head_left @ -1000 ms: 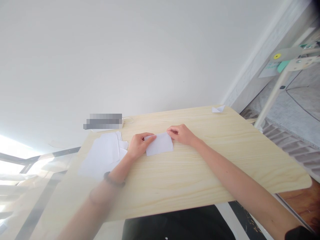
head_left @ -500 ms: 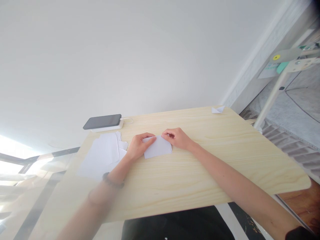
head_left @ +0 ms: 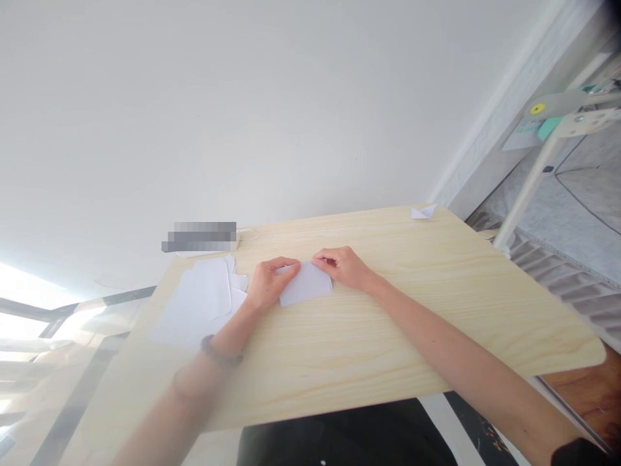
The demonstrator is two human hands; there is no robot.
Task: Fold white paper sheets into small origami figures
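A small white sheet of paper (head_left: 306, 285), seemingly folded in layers at its right edge, lies on the pale wooden table in front of me. My left hand (head_left: 272, 278) pinches its upper left part between thumb and fingers. At the top edge, towards the right, my right hand (head_left: 339, 265) grips the paper with thumb and fingertips pressed together. The two hands' fingertips are close to each other along that far edge. Fingers partly cover the paper's upper corners.
Several loose white sheets (head_left: 194, 298) lie to the left. Behind them sits a blurred-out dark device (head_left: 201, 237) on a white base with a cable (head_left: 250, 233). A small folded paper (head_left: 423, 212) rests at the far right corner of the table (head_left: 436, 291). A wall rises behind.
Both hands keep their pinch on the paper. My left fingertips have drawn back very slightly; otherwise hands and paper look nearly the same.
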